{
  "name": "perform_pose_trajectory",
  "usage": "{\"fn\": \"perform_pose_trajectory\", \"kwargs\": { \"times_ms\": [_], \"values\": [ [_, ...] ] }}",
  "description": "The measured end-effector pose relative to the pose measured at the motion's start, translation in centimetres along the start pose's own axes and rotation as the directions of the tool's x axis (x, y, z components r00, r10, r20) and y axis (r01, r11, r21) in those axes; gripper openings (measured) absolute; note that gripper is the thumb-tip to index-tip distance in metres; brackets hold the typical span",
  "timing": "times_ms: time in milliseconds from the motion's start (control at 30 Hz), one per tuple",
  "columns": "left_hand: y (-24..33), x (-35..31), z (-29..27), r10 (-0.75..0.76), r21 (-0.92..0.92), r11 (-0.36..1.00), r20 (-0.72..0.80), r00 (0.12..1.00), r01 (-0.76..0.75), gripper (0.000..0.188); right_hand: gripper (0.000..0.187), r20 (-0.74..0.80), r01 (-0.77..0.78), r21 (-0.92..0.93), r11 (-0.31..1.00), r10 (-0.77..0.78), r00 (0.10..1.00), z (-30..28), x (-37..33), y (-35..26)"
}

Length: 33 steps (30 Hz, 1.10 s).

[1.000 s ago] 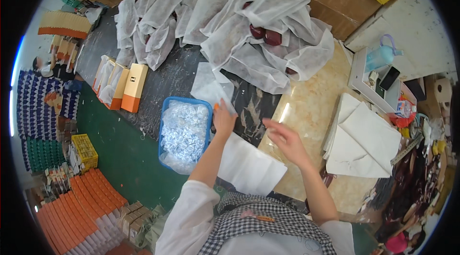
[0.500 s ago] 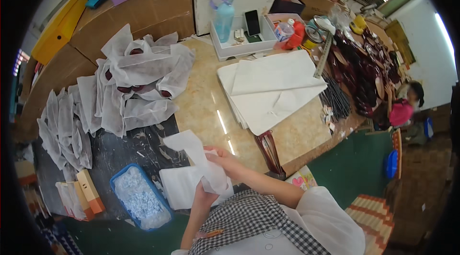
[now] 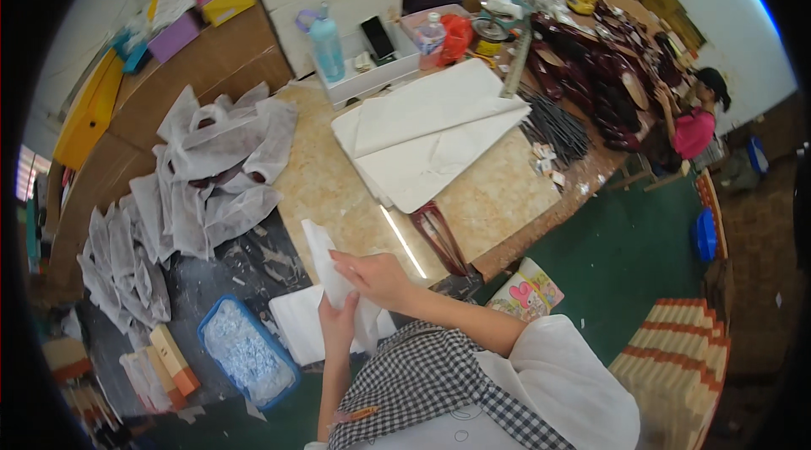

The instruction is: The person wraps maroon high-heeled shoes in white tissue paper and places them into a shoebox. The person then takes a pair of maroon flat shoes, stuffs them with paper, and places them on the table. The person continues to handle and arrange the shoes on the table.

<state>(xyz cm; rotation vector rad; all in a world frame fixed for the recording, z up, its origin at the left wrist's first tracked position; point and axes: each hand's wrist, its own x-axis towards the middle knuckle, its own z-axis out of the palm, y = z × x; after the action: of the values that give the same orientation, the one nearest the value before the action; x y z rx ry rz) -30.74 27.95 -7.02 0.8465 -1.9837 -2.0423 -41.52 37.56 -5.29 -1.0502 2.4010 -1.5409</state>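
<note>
Between my two hands is a thin white sheet [image 3: 324, 264], folded or rolled into a narrow upright shape; whether it is paper or cloth I cannot tell. My left hand [image 3: 337, 321] grips its lower part, thumb up. Just above, my right hand [image 3: 376, 279] has its fingers closed against the sheet's right side. Below them, partly hidden by my left forearm, a stack of white sheets [image 3: 291, 320] lies on the dark tabletop. Left of this stack stands a blue basket [image 3: 205, 333] filled with crumpled pale blue and clear plastic.
White translucent bags with dark red items [image 3: 224, 133] are heaped at left. Large white sheets [image 3: 431, 133] lie ahead, beside dark red straps [image 3: 439, 237]. A white tray [image 3: 338, 97] holds a bottle and phone. Shiny dark red pieces [image 3: 583, 70] pile up far right, near another person [image 3: 694, 136].
The sheet, loosely curled before, is now narrower and more upright between my hands. My right hand has shifted slightly left and down. The view has swung to the right.
</note>
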Motion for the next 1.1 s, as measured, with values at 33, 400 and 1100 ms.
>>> {"fn": "perform_pose_trajectory", "kwargs": {
  "times_ms": [33, 400, 1100],
  "values": [
    [0.1, -0.4, 0.3, 0.022, 0.048, 0.999, -0.016, 1.000, -0.021, 0.039, 0.031, -0.016, 0.030, -0.081, 0.996, -0.031, 0.999, -0.7, -0.2, 0.0],
    [3.0, -2.3, 0.1, 0.408, 0.771, 0.573, 0.024, 0.913, -0.276, 0.018, 0.038, -0.010, -0.121, -0.385, 0.915, 0.127, 0.992, -3.5, -2.1, 1.0],
    [0.7, 1.6, -1.0, 0.028, 0.056, 0.998, -0.054, 0.998, -0.025, 0.029, 0.030, 0.135, -0.072, -0.009, 0.997, 0.073, 0.988, -6.3, -8.9, 11.0]
  ]
}}
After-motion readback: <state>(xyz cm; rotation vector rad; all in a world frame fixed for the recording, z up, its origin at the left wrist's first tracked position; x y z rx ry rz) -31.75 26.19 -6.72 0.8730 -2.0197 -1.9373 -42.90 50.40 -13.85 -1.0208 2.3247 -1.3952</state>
